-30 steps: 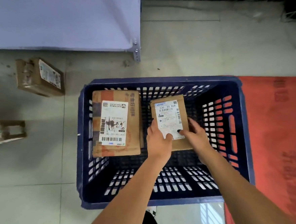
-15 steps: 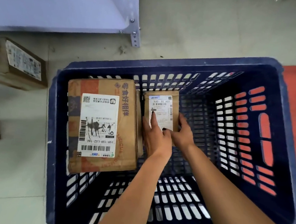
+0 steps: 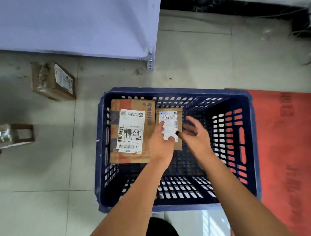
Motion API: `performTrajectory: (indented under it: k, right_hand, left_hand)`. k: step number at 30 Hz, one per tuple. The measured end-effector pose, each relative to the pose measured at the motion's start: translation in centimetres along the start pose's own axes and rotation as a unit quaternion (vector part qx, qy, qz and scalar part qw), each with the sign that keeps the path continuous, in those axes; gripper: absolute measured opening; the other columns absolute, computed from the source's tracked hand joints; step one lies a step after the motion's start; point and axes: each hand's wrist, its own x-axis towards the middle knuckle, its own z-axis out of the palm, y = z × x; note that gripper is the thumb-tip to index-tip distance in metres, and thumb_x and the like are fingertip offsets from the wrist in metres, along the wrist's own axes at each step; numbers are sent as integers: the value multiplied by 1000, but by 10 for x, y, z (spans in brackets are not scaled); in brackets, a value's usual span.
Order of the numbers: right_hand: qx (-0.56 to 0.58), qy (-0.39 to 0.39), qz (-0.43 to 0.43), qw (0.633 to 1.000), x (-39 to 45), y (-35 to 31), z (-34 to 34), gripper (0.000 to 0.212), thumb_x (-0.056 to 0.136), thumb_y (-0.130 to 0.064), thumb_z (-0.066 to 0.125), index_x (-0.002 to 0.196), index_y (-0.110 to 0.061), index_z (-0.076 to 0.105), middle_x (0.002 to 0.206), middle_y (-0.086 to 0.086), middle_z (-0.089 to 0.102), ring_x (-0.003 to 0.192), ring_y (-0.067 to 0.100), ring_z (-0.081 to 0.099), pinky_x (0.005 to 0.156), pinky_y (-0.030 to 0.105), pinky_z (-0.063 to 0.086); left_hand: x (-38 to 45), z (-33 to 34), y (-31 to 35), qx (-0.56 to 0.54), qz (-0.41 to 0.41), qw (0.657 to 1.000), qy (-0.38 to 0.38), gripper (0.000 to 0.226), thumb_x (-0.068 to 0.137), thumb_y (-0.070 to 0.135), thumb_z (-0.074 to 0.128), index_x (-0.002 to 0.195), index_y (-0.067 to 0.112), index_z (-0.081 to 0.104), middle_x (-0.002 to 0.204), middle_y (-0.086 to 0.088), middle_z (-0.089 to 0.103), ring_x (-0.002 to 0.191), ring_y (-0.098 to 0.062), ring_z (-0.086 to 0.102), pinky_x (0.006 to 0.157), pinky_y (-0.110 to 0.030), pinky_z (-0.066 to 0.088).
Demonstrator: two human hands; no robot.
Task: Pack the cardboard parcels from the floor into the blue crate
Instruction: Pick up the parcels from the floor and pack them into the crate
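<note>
Small parcel (image 3: 169, 127) set vs. large parcel (image 3: 130, 131), crate (image 3: 178, 92) far-left corner, saving space; left hand (image 3: 161, 143) flat on it, right hand (image 3: 195, 137) open, empty.

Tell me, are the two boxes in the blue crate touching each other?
Touching. In the head view the small parcel lies flat right against the big parcel, their long edges meeting with no crate floor showing between them.
</note>
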Motion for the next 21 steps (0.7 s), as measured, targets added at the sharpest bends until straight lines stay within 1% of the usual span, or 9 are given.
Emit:
performTrajectory:
  k: [2,5,8,10,11,13,15,18,21]
  right_hand:
    - [2,-22,4,1000,-37,-24,-1,60,76,-10,73,129,-29,50,119,2,62,108,17,60,96,35,49]
    - [-3,-59,15,998,-82,-55,9,57,78,-10,71,128,-29,50,117,2,61,106,17,60,93,33,49]
    - [-3,-73,-1,997,-108,-87,39,57,77,-6,72,127,-26,51,113,4,62,104,19,60,93,34,50]
    - [-1,-80,-24,997,-114,-105,69,54,78,-2,70,123,-27,53,109,4,64,99,17,62,86,29,52]
    - [3,-88,-30,996,-116,-113,86,52,78,-1,68,121,-28,54,106,3,64,93,15,63,78,23,53]
    - [14,-110,-38,993,-118,-125,123,49,79,2,66,117,-28,54,96,1,63,82,12,61,64,12,50]
    - [11,-127,-41,991,-118,-130,162,51,77,3,67,119,-23,54,92,0,61,83,14,60,66,14,49]
    - [12,-130,-34,991,-116,-138,217,54,77,2,69,126,-16,53,100,5,61,89,16,59,70,17,49]
    - [6,-129,-7,992,-118,-145,265,54,79,-1,69,127,-18,51,103,3,60,83,10,58,60,8,47]
  left_hand:
    - [-26,-26,23,-46,-6,999,-3,55,86,-3,53,137,18,42,128,-6,58,120,-22,54,100,-29,46]
    - [-53,-76,50,-60,-22,998,2,52,85,-2,52,132,21,47,125,-1,57,110,-17,56,90,-26,49]
    - [-60,-134,63,-77,-1,997,26,55,82,-5,57,131,18,48,122,-3,58,97,-15,57,76,-20,50]
    - [-54,-174,66,-81,6,996,42,58,80,-5,61,132,15,47,121,-4,58,99,-15,57,79,-21,50]
    - [-51,-194,65,-83,9,995,48,59,79,-4,63,132,16,47,121,-4,57,101,-17,57,80,-22,50]
    - [-42,-231,57,-87,9,995,53,58,79,-1,66,131,18,47,119,-3,56,104,-18,57,72,-17,46]
    - [-32,-269,44,-89,4,994,62,57,79,1,67,130,17,49,119,-4,56,104,-18,57,69,-15,44]
    - [-17,-325,24,-92,-4,993,78,54,77,4,71,126,19,51,120,-6,58,103,-20,59,71,-20,46]
    - [-3,-375,11,-67,-27,994,81,55,78,8,72,127,20,50,119,-3,58,105,-18,58,76,-22,43]
